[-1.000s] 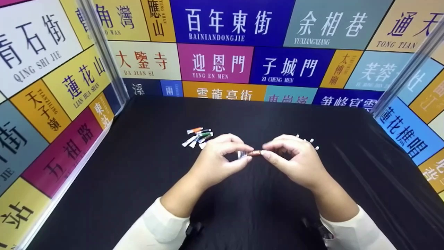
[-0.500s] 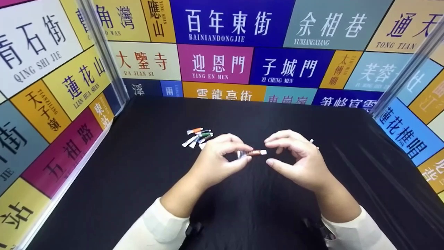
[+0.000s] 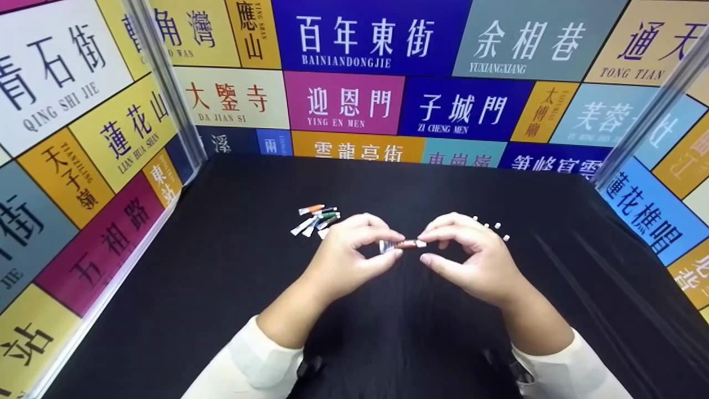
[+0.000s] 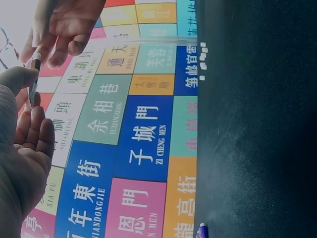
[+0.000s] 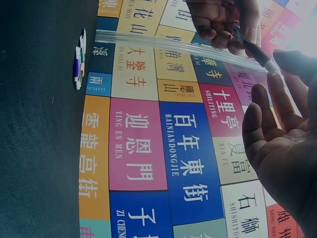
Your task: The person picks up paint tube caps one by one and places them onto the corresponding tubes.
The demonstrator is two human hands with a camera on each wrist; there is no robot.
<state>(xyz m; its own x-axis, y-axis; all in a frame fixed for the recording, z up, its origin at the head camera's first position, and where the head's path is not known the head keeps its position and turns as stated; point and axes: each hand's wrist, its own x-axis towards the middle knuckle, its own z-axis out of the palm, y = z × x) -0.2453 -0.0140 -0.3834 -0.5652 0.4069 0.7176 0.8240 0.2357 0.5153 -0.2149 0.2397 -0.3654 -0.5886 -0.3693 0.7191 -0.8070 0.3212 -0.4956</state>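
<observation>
A small brown paint tube (image 3: 407, 244) with a white cap (image 3: 422, 244) lies sideways between the two hands, raised above the black cloth. My left hand (image 3: 352, 252) pinches its crimped end between thumb and fingers. At the other end, my right hand (image 3: 479, 257) has its index fingertip right at the cap, while its thumb stands a little apart below. In the right wrist view the white cap (image 5: 271, 68) is on the tube (image 5: 255, 52), beside the right fingertips. The left wrist view shows the tube (image 4: 34, 79) running from the left thumb toward the right fingers.
Several other paint tubes (image 3: 316, 219), orange, green and dark among them, lie in a loose pile beyond the left hand. Several small white caps (image 3: 497, 225) lie behind the right hand. A black cloth (image 3: 221, 266) covers the table, with sign-printed panels (image 3: 346, 102) around it.
The right fingers let go of the cap end and spread away, baring the white cap, then came back so the index fingertip is at it again. The left hand and tube stay in place.
</observation>
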